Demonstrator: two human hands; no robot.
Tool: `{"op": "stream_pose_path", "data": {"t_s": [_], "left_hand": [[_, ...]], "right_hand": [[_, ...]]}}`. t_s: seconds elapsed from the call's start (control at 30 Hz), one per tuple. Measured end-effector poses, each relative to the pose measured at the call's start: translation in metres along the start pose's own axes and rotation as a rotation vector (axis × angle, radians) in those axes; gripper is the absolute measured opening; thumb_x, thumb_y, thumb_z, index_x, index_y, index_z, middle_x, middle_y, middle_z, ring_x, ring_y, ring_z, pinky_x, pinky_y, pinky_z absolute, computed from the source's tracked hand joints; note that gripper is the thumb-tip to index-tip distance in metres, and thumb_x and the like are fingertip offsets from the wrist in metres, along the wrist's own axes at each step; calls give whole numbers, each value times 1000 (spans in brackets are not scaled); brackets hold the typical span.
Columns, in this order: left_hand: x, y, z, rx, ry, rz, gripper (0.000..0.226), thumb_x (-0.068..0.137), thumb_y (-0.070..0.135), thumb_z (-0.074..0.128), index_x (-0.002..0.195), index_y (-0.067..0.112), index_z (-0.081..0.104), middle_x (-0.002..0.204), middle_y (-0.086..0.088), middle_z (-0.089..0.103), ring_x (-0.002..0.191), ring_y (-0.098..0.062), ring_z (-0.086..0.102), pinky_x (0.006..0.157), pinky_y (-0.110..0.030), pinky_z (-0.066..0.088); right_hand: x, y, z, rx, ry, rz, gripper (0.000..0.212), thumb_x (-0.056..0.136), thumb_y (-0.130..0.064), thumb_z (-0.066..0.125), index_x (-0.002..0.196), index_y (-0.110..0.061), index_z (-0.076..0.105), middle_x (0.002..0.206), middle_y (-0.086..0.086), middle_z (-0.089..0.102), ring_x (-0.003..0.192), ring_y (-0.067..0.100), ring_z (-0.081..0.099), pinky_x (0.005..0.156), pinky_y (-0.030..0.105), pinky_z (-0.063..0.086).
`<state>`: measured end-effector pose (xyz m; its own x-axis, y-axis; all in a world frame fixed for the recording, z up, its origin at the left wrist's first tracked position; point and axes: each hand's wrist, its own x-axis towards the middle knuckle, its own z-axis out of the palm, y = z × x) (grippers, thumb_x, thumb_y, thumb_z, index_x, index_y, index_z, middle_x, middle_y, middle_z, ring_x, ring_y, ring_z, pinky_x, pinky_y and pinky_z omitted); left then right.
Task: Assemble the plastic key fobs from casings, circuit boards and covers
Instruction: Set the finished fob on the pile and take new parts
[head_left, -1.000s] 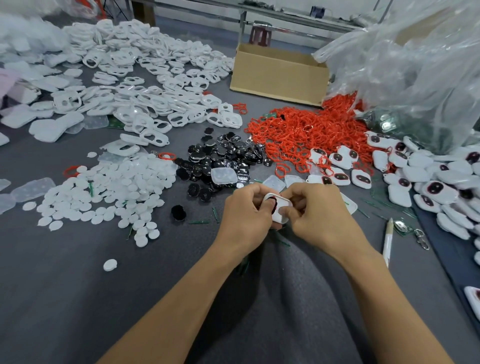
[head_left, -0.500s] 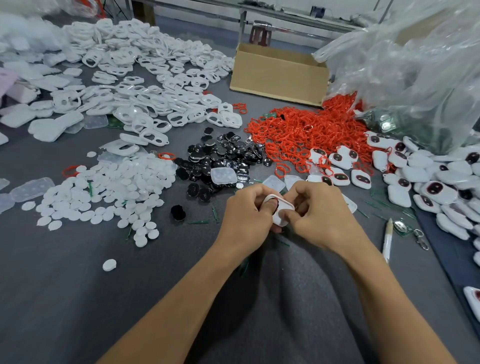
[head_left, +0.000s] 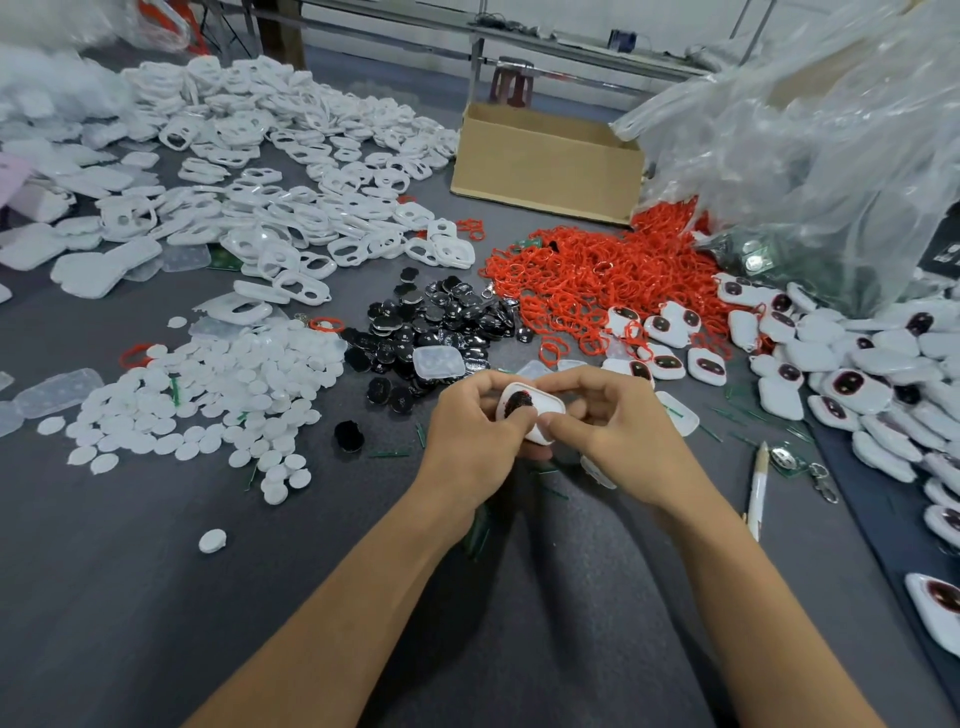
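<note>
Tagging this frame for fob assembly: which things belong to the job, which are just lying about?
Job: left hand and right hand gripping a white casing; black inserts pile; white casings pile; white discs; red rings; assembled fobs.
Lying about: cardboard box; plastic bags; pen; stool.

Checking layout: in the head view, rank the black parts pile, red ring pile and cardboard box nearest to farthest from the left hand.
From the left hand:
1. black parts pile, just beyond it.
2. red ring pile, beyond and right.
3. cardboard box, far back.
</note>
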<state>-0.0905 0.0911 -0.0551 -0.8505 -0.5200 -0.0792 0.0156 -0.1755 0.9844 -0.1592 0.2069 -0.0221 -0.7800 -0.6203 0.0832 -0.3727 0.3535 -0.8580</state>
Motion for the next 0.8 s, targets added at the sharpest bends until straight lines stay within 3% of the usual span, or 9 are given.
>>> {"op": "stream_pose_path", "data": {"t_s": [0.13,0.27,0.4,0.47,0.57,0.67,0.73,0.8], "left_hand": [[0,0,1,23,9,15,18,87,-10,58,93,6,63,76,-6,69,52,-18,66,55,-34,60],[1,-2,2,80,55,41,19,86,-6,59,93,11,63,86,-12,70,61,-30,69,68,-48,60],[0,-2,1,77,53,56,25,86,-8,55,94,15,63,91,-14,69,65,-31,69,67,-46,60],[-1,-2,2,26,18,36,22,89,-8,54,98,10,63,92,-14,69,62,-24,70,63,-38,61],[-2,-2,2,-55,-43,8,21,91,-7,55,108,3,62,99,-13,69,74,-18,72,65,-27,59],[-2,0,-1,-129,-124,-8,34,85,-11,63,115,5,60,107,-13,69,90,-23,70,75,-32,60],[-3,2,-2,-147,-176,-12,45,80,-16,66,119,6,59,113,-13,68,99,-28,69,84,-39,58],[-4,4,-3,-168,-190,-15,48,78,-19,65,120,5,60,115,-14,68,103,-32,67,87,-41,57]], "right_hand": [[-1,0,3,45,28,0,25,80,4,66,93,-16,69,56,6,57,52,16,50,59,27,43],[-2,0,4,184,27,26,26,80,8,66,98,-11,69,58,-9,64,57,16,53,56,17,45],[-3,-1,6,190,43,55,30,79,11,63,94,-15,69,61,-13,67,59,18,55,59,19,47],[-4,-1,8,206,79,91,29,79,11,62,89,-16,69,58,-6,65,57,19,52,58,25,44],[-4,-1,6,233,131,118,23,79,8,63,90,-11,70,62,13,63,60,21,50,61,30,40],[-5,-2,2,246,155,133,21,81,7,63,92,-9,71,77,27,67,63,22,52,62,32,40],[-5,-1,0,273,171,139,20,82,7,63,90,-9,71,75,19,70,60,18,55,58,26,43],[-5,2,-2,279,196,130,18,82,4,66,90,-11,72,66,0,71,54,7,59,56,17,48]]}}
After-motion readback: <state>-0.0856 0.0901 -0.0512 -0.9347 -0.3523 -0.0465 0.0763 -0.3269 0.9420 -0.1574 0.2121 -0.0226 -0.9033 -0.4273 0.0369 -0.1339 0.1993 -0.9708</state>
